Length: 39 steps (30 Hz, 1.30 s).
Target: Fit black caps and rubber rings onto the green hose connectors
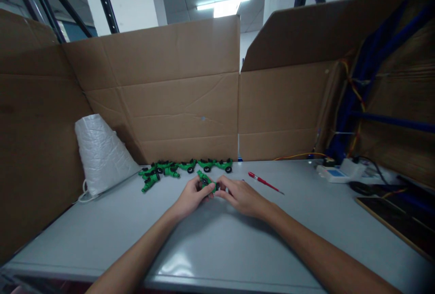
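Note:
Both my hands meet over the middle of the grey table. My left hand and my right hand are both closed in a pinch on one small green plastic toy piece with black wheels, held just above the tabletop. Behind it, along the cardboard wall, lies a row of several similar green pieces. A red-handled screwdriver lies on the table just right of my right hand.
Cardboard walls enclose the table at the back and left. A white woven sack stands at the back left. At the right are a white device, cables and a dark board.

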### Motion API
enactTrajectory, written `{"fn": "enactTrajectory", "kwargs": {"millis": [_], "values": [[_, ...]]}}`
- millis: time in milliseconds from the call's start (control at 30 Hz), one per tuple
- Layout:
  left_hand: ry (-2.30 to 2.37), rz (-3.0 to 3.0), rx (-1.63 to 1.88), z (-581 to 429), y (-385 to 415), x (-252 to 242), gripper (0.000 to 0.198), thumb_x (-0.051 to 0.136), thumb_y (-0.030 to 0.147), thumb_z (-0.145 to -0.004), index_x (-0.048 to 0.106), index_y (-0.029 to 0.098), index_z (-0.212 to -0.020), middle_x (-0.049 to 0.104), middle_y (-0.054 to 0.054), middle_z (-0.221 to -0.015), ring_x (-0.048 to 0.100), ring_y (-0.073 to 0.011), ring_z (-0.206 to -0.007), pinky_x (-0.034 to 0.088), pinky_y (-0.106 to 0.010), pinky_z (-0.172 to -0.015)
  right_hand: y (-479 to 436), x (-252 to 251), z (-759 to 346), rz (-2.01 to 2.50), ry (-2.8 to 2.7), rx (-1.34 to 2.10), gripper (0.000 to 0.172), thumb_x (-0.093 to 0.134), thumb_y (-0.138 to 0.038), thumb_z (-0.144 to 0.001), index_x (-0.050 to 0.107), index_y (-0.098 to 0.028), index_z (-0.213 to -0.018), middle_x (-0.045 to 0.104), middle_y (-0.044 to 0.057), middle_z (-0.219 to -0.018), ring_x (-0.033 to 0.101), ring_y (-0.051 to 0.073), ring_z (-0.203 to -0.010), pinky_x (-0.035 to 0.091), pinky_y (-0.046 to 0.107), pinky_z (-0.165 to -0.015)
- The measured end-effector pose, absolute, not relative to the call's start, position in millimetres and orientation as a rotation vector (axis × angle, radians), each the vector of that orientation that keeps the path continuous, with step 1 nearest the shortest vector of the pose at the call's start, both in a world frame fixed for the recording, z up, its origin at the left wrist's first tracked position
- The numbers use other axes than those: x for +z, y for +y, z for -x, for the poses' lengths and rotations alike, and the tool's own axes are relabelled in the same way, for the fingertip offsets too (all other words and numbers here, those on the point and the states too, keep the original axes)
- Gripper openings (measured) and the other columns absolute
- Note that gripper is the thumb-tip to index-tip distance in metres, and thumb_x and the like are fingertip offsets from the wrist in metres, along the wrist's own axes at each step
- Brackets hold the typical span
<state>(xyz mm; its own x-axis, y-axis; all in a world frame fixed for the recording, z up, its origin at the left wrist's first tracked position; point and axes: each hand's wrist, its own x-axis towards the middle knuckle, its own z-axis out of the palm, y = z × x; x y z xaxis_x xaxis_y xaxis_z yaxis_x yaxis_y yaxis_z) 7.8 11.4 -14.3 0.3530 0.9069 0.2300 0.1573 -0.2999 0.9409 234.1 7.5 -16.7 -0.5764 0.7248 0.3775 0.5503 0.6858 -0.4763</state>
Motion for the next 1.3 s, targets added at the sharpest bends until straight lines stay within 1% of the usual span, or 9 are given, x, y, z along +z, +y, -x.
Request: {"fn": "enactTrajectory", "kwargs": {"millis": [67,200,333,500,633,767,900,1067,1300], "values": [[0.964,-1.705,1.025,-8.2,11.7,-14.3,0.048,0.074,0.06,-0.089,0.063,0.014,-0.095,0.068,-0.003,-0.074,0.06,-0.0137,-0.061,0.042,-0.025,-0.057,8.2,-17.6,-233.7,0.985,-2.353,0.417,0.02,0.049,-0.042,-0.109,0.056,-0.023,-0.11,0.073,0.007,-0.1,0.07,0.025,-0.09,0.044,0.031,-0.077],[1.01,-1.699,1.038,-8.6,12.6,-14.9,0.049,0.075,0.062,-0.087,0.061,0.015,-0.091,0.066,-0.001,-0.07,0.058,-0.0134,-0.059,0.042,-0.025,-0.057,8.9,-19.5,-233.7,0.953,-2.337,0.427,0.024,0.055,-0.045,-0.107,0.054,-0.023,-0.117,0.073,0.006,-0.102,0.07,0.024,-0.091,0.044,0.03,-0.078],[0.969,-1.702,1.027,-7.6,13.7,-16.3,0.051,0.074,0.063,-0.087,0.063,0.014,-0.094,0.068,-0.002,-0.074,0.06,-0.0141,-0.062,0.045,-0.026,-0.059,8.9,-19.6,-234.1,0.975,-2.352,0.413,0.022,0.048,-0.043,-0.11,0.056,-0.023,-0.112,0.073,0.007,-0.101,0.07,0.024,-0.091,0.044,0.03,-0.077],[1.0,-1.679,1.063,-5.8,13.7,-16.9,0.049,0.076,0.061,-0.087,0.063,0.015,-0.094,0.068,-0.002,-0.073,0.06,-0.0143,-0.062,0.044,-0.025,-0.058,10.0,-19.0,-233.8,0.944,-2.315,0.451,0.031,0.056,-0.044,-0.106,0.053,-0.024,-0.129,0.073,0.006,-0.104,0.07,0.023,-0.093,0.046,0.03,-0.08],[0.953,-1.659,1.043,-6.4,13.2,-16.7,0.048,0.075,0.06,-0.088,0.063,0.015,-0.095,0.069,-0.002,-0.075,0.061,-0.0145,-0.063,0.045,-0.025,-0.06,11.0,-20.5,-233.5,0.945,-2.328,0.434,0.022,0.051,-0.042,-0.109,0.056,-0.024,-0.118,0.074,0.006,-0.104,0.071,0.024,-0.094,0.046,0.031,-0.08],[0.952,-1.647,1.048,-7.4,12.7,-16.3,0.049,0.077,0.061,-0.086,0.063,0.015,-0.095,0.067,-0.001,-0.073,0.061,-0.0145,-0.062,0.044,-0.025,-0.058,10.2,-20.2,-233.7,0.932,-2.325,0.434,0.025,0.054,-0.044,-0.107,0.054,-0.024,-0.123,0.074,0.006,-0.104,0.071,0.024,-0.093,0.046,0.031,-0.08],[0.935,-1.656,1.034,-7.7,12.2,-16.5,0.048,0.077,0.06,-0.087,0.064,0.014,-0.096,0.07,-0.003,-0.076,0.062,-0.0147,-0.064,0.046,-0.025,-0.06,9.2,-19.5,-233.8,0.958,-2.334,0.421,0.022,0.05,-0.044,-0.109,0.056,-0.023,-0.112,0.074,0.006,-0.103,0.07,0.023,-0.09,0.045,0.03,-0.078],[0.959,-1.662,1.038,-7.2,14.0,-19.2,0.047,0.076,0.059,-0.087,0.064,0.014,-0.096,0.069,-0.002,-0.075,0.061,-0.0142,-0.063,0.046,-0.025,-0.059,10.5,-21.6,-233.5,0.928,-2.33,0.426,0.023,0.052,-0.043,-0.109,0.054,-0.023,-0.121,0.074,0.006,-0.105,0.07,0.023,-0.094,0.045,0.03,-0.081],[0.931,-1.666,1.025,-6.9,15.9,-21.0,0.048,0.077,0.06,-0.086,0.064,0.015,-0.097,0.07,-0.003,-0.074,0.061,-0.0141,-0.062,0.046,-0.025,-0.058,10.5,-21.1,-233.1,1.009,-2.367,0.402,0.022,0.046,-0.041,-0.111,0.058,-0.023,-0.109,0.074,0.007,-0.1,0.07,0.024,-0.092,0.043,0.029,-0.077]]}}
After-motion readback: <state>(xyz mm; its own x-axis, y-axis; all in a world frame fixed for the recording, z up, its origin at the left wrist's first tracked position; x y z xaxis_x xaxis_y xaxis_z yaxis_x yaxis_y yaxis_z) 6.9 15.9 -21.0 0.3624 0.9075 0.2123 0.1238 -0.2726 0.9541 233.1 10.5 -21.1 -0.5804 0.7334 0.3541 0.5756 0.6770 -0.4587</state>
